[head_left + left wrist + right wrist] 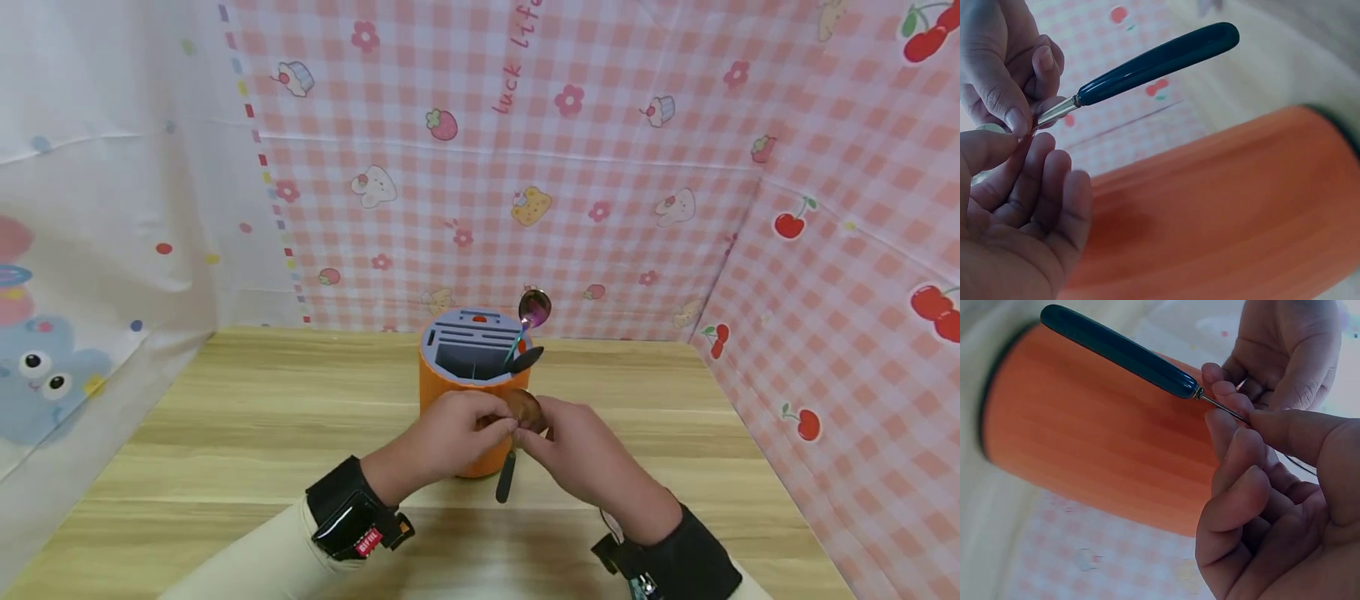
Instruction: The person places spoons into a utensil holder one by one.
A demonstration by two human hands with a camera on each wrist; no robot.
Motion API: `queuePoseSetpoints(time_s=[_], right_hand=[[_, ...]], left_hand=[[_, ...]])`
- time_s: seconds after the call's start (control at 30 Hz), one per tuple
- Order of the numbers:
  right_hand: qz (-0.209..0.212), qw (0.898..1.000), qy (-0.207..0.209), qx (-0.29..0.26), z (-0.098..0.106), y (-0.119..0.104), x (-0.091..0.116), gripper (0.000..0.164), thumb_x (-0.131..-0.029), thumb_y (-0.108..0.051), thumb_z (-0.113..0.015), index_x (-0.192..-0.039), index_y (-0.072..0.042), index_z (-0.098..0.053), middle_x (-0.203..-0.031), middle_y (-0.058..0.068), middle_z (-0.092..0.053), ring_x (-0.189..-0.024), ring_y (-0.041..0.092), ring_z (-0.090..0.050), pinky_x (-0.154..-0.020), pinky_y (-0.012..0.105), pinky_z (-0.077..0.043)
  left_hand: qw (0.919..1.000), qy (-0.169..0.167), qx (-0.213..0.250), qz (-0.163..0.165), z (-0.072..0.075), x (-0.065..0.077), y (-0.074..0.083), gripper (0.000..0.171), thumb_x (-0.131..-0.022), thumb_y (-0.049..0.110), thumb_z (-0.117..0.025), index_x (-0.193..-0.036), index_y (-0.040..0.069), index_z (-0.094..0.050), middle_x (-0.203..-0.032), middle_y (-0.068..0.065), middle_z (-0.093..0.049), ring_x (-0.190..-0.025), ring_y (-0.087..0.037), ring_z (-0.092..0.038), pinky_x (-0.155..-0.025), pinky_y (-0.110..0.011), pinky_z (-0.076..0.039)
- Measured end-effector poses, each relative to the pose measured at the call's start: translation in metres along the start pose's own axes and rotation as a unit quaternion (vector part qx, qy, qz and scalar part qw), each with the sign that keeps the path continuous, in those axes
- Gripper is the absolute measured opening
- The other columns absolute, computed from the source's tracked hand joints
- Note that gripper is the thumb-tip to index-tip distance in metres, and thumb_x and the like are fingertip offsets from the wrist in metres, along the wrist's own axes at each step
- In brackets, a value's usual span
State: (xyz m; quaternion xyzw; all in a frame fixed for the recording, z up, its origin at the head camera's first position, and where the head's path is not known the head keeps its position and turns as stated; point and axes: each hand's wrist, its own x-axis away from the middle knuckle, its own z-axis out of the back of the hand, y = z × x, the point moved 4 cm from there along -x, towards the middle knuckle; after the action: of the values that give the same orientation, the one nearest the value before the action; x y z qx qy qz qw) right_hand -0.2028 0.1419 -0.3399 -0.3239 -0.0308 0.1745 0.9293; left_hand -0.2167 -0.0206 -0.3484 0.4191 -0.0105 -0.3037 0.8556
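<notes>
A spoon with a dark green handle (1160, 62) hangs handle-down between my two hands, its coppery bowl (527, 407) uppermost in the head view. My left hand (453, 433) pinches its thin metal neck between thumb and forefinger. From the other side my right hand (581, 450) pinches the spoon close to the same spot, the fingertips of both hands nearly meeting. Fingers cover part of the neck and bowl. Just behind the hands stands an orange cylindrical utensil holder (438, 387) with a grey slotted top (442, 325).
A shiny purple spoon (535, 308) and a dark utensil (527, 359) lean out of the holder's right side. Everything stands on a wood-grain table (262, 417). A pink checked cloth (480, 167) hangs behind and at the right, with white cloth (150, 192) at the left.
</notes>
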Motion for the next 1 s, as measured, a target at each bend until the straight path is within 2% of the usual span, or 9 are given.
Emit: queuePoseSetpoints(time_s=[0.17, 0.27, 0.53, 0.7, 0.9, 1.0], right_hand=[[0.017, 1.0, -0.004, 0.01, 0.02, -0.025, -0.008, 0.009, -0.099, -0.028, -0.067, -0.102, -0.019, -0.07, -0.09, -0.007, -0.069, -0.078, 0.01, -0.06, -0.066, 0.031, -0.049], [0.023, 1.0, -0.01, 0.016, 0.03, -0.04, -0.013, 0.012, -0.1, -0.029, -0.065, -0.105, -0.018, -0.069, -0.093, -0.005, -0.068, -0.08, 0.013, -0.06, -0.067, 0.032, -0.049], [0.063, 0.998, -0.003, -0.003, 0.051, -0.077, -0.026, 0.014, -0.101, -0.027, -0.064, -0.109, -0.016, -0.067, -0.099, -0.002, -0.071, -0.087, 0.014, -0.065, -0.075, 0.035, -0.054], [0.082, 0.996, 0.017, 0.026, 0.064, -0.096, -0.034, 0.016, -0.101, -0.029, -0.064, -0.112, -0.018, -0.067, -0.099, -0.003, -0.07, -0.088, 0.016, -0.064, -0.072, 0.035, -0.053], [0.1, 0.994, 0.044, 0.031, 0.081, -0.111, -0.04, 0.017, -0.102, -0.028, -0.063, -0.116, -0.019, -0.067, -0.101, -0.003, -0.072, -0.089, 0.018, -0.062, -0.073, 0.036, -0.052], [0.124, 0.989, 0.071, 0.021, 0.083, -0.115, -0.044, 0.018, -0.101, -0.026, -0.065, -0.117, -0.019, -0.068, -0.1, -0.004, -0.073, -0.089, 0.017, -0.064, -0.073, 0.036, -0.052]], left_hand=[[0.9993, 0.002, 0.028, 0.024, 0.026, -0.002, 0.011, 0.013, -0.102, 0.024, -0.063, -0.098, 0.018, -0.074, -0.09, 0.006, -0.066, -0.083, -0.012, -0.058, -0.075, -0.029, -0.051], [0.9989, 0.01, 0.036, 0.028, 0.043, -0.002, 0.019, 0.015, -0.102, 0.025, -0.062, -0.1, 0.017, -0.074, -0.097, 0.003, -0.069, -0.09, -0.014, -0.06, -0.081, -0.032, -0.052], [0.9983, 0.043, 0.028, 0.026, 0.085, 0.0, 0.04, 0.016, -0.102, 0.025, -0.062, -0.104, 0.016, -0.075, -0.098, 0.001, -0.068, -0.087, -0.016, -0.06, -0.077, -0.034, -0.053], [0.9961, 0.067, 0.036, 0.043, 0.103, -0.001, 0.049, 0.018, -0.102, 0.029, -0.062, -0.108, 0.017, -0.074, -0.098, 0.0, -0.07, -0.087, -0.018, -0.064, -0.077, -0.035, -0.054], [0.9931, 0.107, 0.037, 0.033, 0.12, -0.006, 0.064, 0.018, -0.101, 0.03, -0.064, -0.107, 0.016, -0.074, -0.098, 0.001, -0.072, -0.09, -0.018, -0.063, -0.08, -0.037, -0.052], [0.9908, 0.128, 0.028, 0.034, 0.126, -0.008, 0.066, 0.016, -0.101, 0.028, -0.065, -0.107, 0.016, -0.073, -0.1, 0.001, -0.072, -0.09, -0.019, -0.062, -0.08, -0.037, -0.051]])
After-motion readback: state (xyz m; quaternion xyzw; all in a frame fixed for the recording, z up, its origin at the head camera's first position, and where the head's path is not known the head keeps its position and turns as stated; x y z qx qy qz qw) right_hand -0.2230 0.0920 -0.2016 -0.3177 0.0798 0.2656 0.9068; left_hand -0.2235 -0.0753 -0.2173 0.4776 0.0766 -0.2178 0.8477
